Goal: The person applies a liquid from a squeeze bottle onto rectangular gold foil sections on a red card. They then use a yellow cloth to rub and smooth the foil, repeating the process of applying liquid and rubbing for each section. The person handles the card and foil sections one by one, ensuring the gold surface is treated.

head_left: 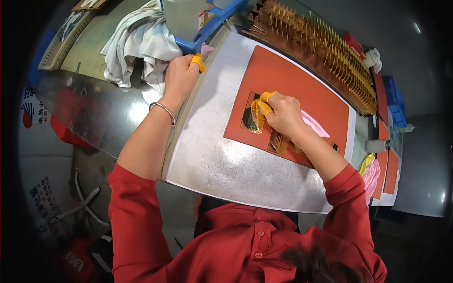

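Observation:
My right hand (285,113), with yellow finger cots, is over an orange-red mat (292,75). Its fingertips are pinched together at a thin, shiny gold piece (258,126) with a dark round area beside it. Another small gold-brown piece (278,143) lies just below that on the mat, and a pink strip (315,124) shows behind my wrist. At the upper left my left hand (180,78) is closed, its thumb and fingertips together in yellow cots. It is beside the corner of a blue tray (188,45), near a small pink scrap (206,48); anything in its fingers is hidden.
A crumpled white cloth (137,40) lies left of the tray. Across the back right stands a long brown rack (302,47) of upright gold pieces. A grey bottle (377,145) and pink cloth (372,177) are at the right. The mat rests on a pale worktop (212,160).

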Action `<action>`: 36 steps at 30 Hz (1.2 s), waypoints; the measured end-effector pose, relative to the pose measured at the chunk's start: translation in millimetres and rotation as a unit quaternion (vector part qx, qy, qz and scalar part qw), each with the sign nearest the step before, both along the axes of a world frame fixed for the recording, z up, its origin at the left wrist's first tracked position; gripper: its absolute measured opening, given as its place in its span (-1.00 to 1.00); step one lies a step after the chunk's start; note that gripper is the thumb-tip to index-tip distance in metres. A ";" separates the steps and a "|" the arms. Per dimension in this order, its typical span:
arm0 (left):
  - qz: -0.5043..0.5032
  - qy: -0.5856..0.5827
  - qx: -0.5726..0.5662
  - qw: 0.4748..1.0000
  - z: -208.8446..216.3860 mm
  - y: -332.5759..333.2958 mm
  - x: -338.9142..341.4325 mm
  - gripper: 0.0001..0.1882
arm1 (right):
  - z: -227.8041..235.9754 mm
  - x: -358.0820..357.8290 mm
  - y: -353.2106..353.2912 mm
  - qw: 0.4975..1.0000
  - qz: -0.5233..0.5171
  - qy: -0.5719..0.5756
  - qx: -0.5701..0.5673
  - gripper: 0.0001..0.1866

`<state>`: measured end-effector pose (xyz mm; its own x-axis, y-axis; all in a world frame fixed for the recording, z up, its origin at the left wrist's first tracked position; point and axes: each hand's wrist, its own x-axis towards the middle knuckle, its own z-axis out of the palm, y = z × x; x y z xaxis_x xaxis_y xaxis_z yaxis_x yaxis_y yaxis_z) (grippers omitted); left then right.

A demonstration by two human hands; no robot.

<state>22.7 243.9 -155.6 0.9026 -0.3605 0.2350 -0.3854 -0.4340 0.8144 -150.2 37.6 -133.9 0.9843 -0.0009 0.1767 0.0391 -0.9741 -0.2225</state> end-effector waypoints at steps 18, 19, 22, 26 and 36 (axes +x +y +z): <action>0.007 0.001 -0.012 1.000 -1.7 -0.3 0.0 -0.72 | -0.6 -30.6 38.6 0.996 0.075 0.000 0.050 -0.91; 0.008 -0.003 -0.011 1.000 -3.3 1.3 1.4 -0.72 | -2.6 -24.5 32.3 0.998 0.061 -0.002 0.009 -0.91; -0.004 -0.024 -0.005 1.000 -7.7 0.0 3.9 -0.72 | 2.4 -6.8 19.2 0.999 0.032 -0.001 0.004 -0.89; 0.007 0.009 -0.003 1.000 -7.4 1.1 2.8 -0.70 | 0.1 -33.5 36.2 0.994 0.105 0.005 -0.010 -0.90; 0.004 0.002 0.007 1.000 -3.3 -0.3 4.1 -0.72 | -0.5 -33.1 22.6 0.996 0.083 0.001 0.030 -0.93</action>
